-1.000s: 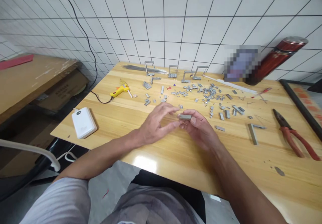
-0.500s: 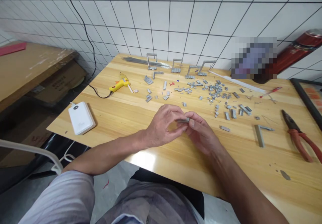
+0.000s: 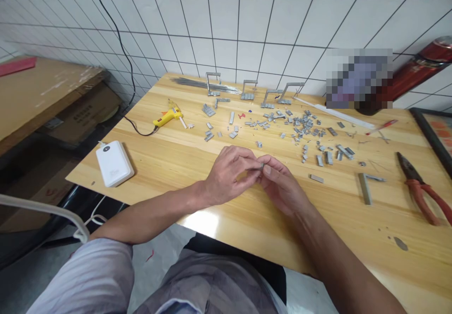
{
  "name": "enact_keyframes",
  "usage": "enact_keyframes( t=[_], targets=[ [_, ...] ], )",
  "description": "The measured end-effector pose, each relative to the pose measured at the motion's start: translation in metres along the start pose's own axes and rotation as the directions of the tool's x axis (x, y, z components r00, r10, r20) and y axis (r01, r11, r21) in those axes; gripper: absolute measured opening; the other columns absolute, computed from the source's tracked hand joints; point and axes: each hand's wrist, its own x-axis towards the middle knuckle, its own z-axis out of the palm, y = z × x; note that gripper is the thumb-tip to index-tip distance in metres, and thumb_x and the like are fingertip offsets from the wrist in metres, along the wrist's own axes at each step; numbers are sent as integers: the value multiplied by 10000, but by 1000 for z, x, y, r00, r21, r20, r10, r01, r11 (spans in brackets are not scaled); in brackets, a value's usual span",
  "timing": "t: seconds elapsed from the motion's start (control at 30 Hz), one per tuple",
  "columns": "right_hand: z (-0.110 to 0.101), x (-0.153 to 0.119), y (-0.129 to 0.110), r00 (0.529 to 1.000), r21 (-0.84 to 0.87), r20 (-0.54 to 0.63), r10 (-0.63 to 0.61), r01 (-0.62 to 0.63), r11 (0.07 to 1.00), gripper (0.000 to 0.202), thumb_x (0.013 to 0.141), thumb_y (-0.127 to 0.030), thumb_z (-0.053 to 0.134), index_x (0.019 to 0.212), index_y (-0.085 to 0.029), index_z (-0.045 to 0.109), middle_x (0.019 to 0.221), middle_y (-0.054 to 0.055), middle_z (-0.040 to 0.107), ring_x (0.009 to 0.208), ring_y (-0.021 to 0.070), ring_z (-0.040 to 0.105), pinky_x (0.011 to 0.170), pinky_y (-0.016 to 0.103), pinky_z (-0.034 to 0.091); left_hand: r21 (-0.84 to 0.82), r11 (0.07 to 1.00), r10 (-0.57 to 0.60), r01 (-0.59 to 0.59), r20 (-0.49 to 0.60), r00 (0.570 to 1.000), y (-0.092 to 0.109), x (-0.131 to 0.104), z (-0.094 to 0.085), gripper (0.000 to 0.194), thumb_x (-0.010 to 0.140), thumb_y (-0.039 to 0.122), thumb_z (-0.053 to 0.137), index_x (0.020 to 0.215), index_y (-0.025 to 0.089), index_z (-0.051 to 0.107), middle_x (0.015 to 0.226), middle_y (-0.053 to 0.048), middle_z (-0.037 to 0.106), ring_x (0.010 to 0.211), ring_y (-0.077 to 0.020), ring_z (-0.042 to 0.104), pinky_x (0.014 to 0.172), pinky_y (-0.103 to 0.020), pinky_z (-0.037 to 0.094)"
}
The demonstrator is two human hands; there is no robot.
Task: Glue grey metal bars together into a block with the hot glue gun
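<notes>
Over the middle of the wooden table [image 3: 162,163], both my hands meet fingertip to fingertip. Between them is a small grey strip [image 3: 260,166], mostly covered by fingers; its exact shape cannot be made out. My left hand [image 3: 229,175] pinches it between thumb and fingers. The thumb and fingers of my right hand [image 3: 280,182] close on its other side. Just beyond lies a small grey block [image 3: 259,144]. Right of my right hand, a flat grey piece [image 3: 317,178] and an L-shaped grey piece [image 3: 365,189] rest on the wood.
Several grey frames [image 3: 249,89] stand near the tiled wall. Loose grey pieces [image 3: 303,125] lie scattered ahead. A yellow glue gun [image 3: 167,117] and white power bank [image 3: 115,163] are at left; pliers [image 3: 418,187], a red pen [image 3: 383,126] and a red flask [image 3: 409,78] at right.
The fingers have drawn slightly closer around the grey strip, so less of it shows. The surrounding pieces have stayed where they were; the view has shifted slightly.
</notes>
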Motion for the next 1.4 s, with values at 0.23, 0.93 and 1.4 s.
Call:
enact_keyframes(
  t=[0.23, 0.93, 1.4],
  targets=[
    [0, 1, 2, 1000, -4, -18, 10, -10, 1000, 305, 737, -471, 939, 917, -277, 787, 861, -20, 749, 754, 136, 645, 770, 281, 547, 43, 999, 26, -26, -11, 1000, -1, 1, -1, 169, 955, 186, 752, 1093, 231, 666, 1001, -25, 726, 884, -146, 686, 782, -303, 555],
    [-1, -5, 3, 948, -391, -127, -291, 221, 893, 196, 872, -436, 810, 1005, -296, 776, 958, 10, 751, 869, 192, 657, 861, 353, 538, 52, 999, -8, 7, 18, 1000, -3, 0, -2, 117, 956, 176, 725, 1034, 230, 658, 948, -16, 754, 847, -155, 712, 778, -325, 538],
    [0, -7, 7, 890, -615, -142, -433, 263, 743, 175, 878, -418, 809, 962, -283, 737, 881, 17, 734, 825, 199, 655, 810, 374, 531, 62, 997, -38, 35, 43, 998, -5, -5, 1, 72, 983, 193, 698, 1030, 236, 665, 946, -10, 753, 866, -157, 702, 799, -335, 505]
  ],
)
